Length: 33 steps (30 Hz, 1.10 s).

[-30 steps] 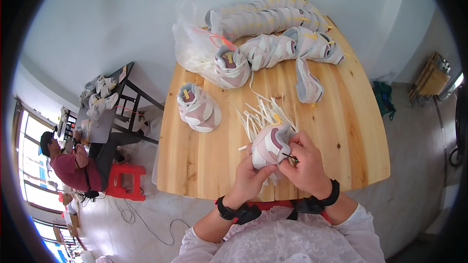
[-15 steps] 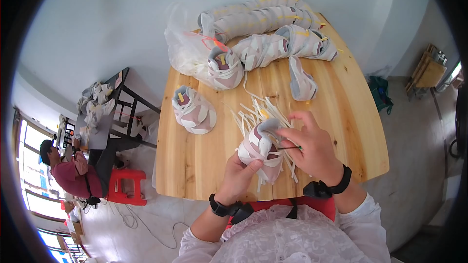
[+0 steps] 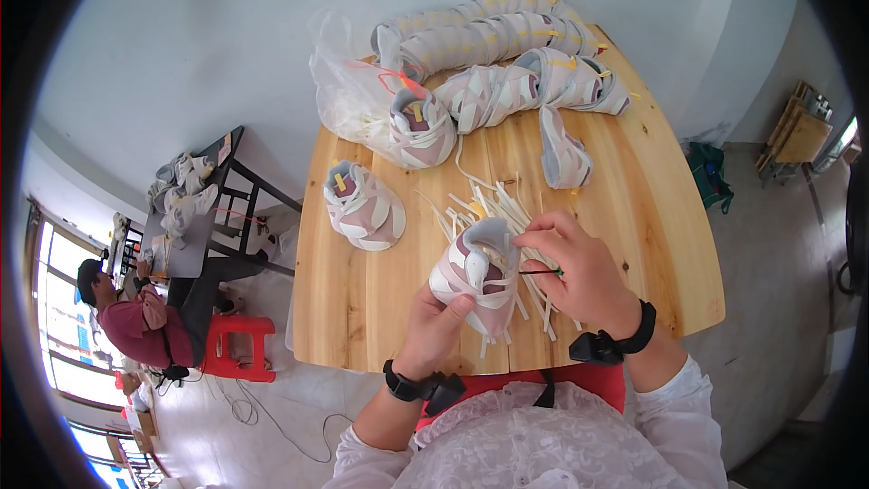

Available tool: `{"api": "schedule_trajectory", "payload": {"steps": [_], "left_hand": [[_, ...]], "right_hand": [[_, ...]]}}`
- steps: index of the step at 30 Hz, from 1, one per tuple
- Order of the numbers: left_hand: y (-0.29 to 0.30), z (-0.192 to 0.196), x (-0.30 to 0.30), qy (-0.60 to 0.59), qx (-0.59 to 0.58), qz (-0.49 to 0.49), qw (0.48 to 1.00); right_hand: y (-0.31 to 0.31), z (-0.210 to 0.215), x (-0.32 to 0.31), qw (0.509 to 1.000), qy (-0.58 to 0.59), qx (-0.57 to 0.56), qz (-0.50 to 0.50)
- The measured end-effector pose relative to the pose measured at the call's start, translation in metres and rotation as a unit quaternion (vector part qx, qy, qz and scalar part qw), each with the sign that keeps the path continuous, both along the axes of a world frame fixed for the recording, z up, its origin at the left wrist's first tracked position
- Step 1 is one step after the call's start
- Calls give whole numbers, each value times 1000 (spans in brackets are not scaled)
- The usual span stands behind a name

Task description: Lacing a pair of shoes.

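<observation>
My left hand (image 3: 433, 324) is closed on the side of a white and pale pink shoe upper (image 3: 459, 270), thumb across its front. The upper is tilted, its grey-lined opening facing up and away. At the upper's right edge, my right hand (image 3: 584, 273) has its fingers pinched together. It holds a thin dark rod with a green end (image 3: 558, 273), whose far tip reaches the lacing area. Whether the fingertips also grip a lace or the collar, I cannot tell. Loose white laces (image 3: 514, 206) lie in a pile beneath and behind the upper.
Another upper (image 3: 364, 208) stands at left on the wooden table (image 3: 634, 217), and one (image 3: 564, 149) lies beyond the laces. Nested rows of uppers (image 3: 493, 36) and a clear plastic bag (image 3: 348, 91) are at the back. A person (image 3: 145, 326) sits at a dark table far left.
The upper has shifted slightly left and turned, showing more of its opening. My right fingers, more spread before, have drawn together beside the collar. The thin rod stays in that hand.
</observation>
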State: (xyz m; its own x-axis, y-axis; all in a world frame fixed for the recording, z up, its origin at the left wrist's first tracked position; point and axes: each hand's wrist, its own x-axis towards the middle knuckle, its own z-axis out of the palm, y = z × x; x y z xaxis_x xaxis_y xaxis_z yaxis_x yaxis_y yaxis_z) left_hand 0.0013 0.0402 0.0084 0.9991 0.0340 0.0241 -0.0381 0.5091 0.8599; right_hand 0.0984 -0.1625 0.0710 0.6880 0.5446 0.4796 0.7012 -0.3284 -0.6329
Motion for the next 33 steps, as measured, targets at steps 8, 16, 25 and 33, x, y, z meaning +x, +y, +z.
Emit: {"api": "schedule_trajectory", "payload": {"steps": [8,16,25,33], "left_hand": [[-3,5,0,-25,176,9,984],[-12,4,0,-113,240,95,960],[-9,-7,-2,-67,156,70,983],[-9,-5,-2,-57,152,82,983]], "right_hand": [[4,0,-2,987,-50,-153,12],[7,-6,-9,990,36,-134,21],[9,-14,3,982,160,-65,70],[20,-7,-15,995,93,-10,-42]]}}
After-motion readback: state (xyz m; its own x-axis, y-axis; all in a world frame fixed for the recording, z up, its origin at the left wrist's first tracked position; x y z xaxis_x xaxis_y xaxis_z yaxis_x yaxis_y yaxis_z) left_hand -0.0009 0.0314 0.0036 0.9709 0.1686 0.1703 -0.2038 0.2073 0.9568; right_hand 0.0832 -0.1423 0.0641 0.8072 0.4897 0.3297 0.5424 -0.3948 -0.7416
